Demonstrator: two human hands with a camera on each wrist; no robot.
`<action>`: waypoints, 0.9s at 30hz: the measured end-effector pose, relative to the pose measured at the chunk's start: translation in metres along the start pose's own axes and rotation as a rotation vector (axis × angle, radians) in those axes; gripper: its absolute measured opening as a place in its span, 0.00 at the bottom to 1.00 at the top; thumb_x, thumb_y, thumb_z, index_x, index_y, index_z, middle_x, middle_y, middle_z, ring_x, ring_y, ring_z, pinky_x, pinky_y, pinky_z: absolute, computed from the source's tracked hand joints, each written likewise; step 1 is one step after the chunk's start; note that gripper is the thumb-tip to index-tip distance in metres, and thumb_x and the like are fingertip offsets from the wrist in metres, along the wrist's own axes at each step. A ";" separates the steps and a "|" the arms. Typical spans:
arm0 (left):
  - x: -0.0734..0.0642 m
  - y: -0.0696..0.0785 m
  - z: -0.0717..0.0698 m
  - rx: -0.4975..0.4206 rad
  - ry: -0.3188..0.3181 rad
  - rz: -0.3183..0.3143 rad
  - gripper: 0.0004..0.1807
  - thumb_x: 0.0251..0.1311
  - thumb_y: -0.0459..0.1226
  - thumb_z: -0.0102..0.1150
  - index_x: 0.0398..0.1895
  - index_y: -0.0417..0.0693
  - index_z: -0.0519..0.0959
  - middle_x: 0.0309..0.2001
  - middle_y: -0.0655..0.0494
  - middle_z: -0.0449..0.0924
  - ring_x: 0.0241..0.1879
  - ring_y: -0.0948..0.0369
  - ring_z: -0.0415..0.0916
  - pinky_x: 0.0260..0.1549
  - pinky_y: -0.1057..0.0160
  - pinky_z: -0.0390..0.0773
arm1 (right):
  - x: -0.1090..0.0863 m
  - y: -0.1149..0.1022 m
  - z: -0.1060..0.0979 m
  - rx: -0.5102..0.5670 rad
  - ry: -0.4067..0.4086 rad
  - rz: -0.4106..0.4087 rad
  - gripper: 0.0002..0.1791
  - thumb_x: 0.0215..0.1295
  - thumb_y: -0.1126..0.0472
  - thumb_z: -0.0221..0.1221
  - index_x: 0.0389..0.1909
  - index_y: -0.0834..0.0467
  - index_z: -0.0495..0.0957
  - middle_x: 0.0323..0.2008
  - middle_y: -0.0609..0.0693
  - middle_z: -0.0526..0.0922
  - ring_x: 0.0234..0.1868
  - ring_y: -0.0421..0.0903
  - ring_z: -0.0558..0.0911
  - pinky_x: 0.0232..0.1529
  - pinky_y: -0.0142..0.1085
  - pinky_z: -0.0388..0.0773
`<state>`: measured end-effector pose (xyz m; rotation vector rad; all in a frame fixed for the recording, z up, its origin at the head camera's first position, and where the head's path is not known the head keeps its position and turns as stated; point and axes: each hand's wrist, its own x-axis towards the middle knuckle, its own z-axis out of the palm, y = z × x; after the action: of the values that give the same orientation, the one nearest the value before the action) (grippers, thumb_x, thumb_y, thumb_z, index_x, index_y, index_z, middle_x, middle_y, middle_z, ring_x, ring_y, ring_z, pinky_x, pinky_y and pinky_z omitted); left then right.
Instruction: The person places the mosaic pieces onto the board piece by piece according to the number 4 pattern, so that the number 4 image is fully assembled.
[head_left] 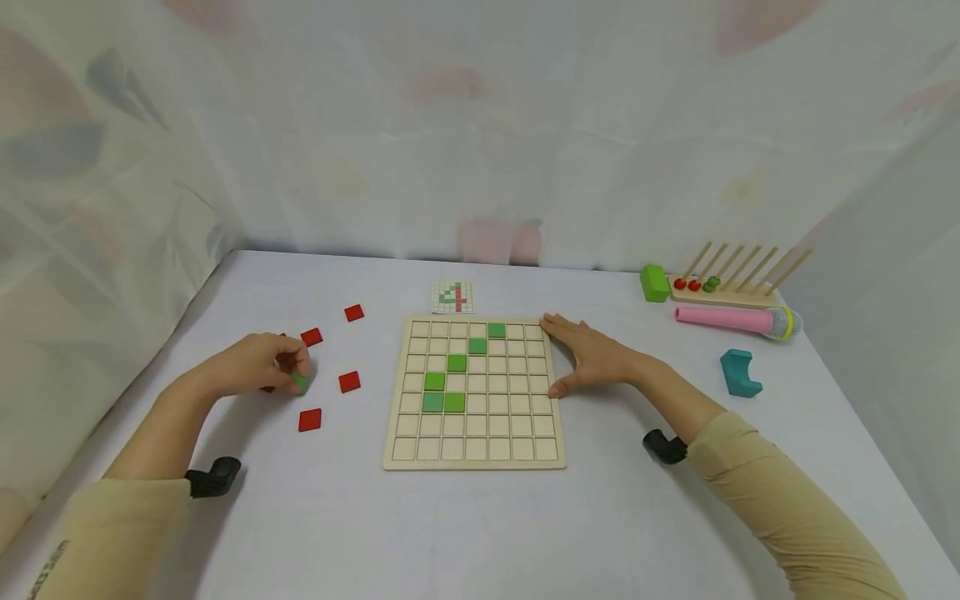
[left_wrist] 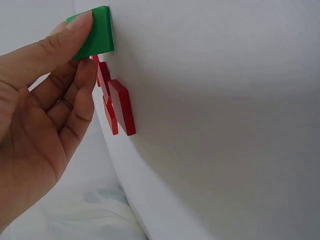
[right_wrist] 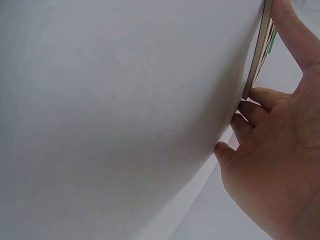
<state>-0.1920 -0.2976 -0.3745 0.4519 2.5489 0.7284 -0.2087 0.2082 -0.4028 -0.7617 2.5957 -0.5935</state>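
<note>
My left hand [head_left: 258, 364] pinches a green square tile [left_wrist: 100, 32] between thumb and fingers, close over the table on the left. Around that hand lie several red square tiles [head_left: 349, 382], some partly hidden behind it. A wooden grid board [head_left: 475, 464] sits mid-table. Several green tiles [head_left: 457, 362] rest in its cells, running as a diagonal from upper right to lower left, with one more beside the lowest. My right hand [head_left: 600, 354] is spread at the board's right edge, thumb and fingertips touching the rim, as the right wrist view also shows.
Behind the board lies a small pattern card [head_left: 453, 297] with green and red squares. At the back right are a green block [head_left: 655, 284], a peg stand [head_left: 723, 293] with small beads, a pink toy microphone [head_left: 727, 320] and a teal curved block [head_left: 738, 372]. Fabric walls enclose the table.
</note>
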 end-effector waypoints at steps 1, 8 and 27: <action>0.000 0.000 -0.001 -0.007 0.000 0.001 0.08 0.52 0.32 0.69 0.31 0.48 0.77 0.29 0.55 0.75 0.30 0.62 0.70 0.27 0.67 0.73 | 0.000 0.000 0.000 -0.001 -0.001 0.001 0.64 0.48 0.38 0.71 0.77 0.63 0.47 0.80 0.59 0.46 0.81 0.57 0.45 0.78 0.61 0.41; 0.003 0.007 -0.004 -0.044 0.019 0.010 0.09 0.55 0.36 0.68 0.32 0.48 0.76 0.28 0.54 0.77 0.29 0.62 0.73 0.28 0.65 0.75 | -0.001 -0.002 0.000 -0.001 0.000 0.005 0.64 0.49 0.38 0.71 0.77 0.63 0.47 0.80 0.59 0.46 0.81 0.57 0.45 0.78 0.61 0.42; 0.027 0.063 0.017 -0.068 0.167 0.105 0.09 0.54 0.37 0.70 0.35 0.53 0.79 0.33 0.58 0.81 0.38 0.62 0.76 0.38 0.66 0.75 | 0.000 -0.001 0.000 -0.003 0.005 0.000 0.64 0.48 0.38 0.71 0.77 0.63 0.47 0.80 0.60 0.46 0.81 0.57 0.45 0.78 0.61 0.42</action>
<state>-0.1947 -0.2279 -0.3607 0.5260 2.6607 0.9235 -0.2080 0.2078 -0.4024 -0.7627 2.6015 -0.5926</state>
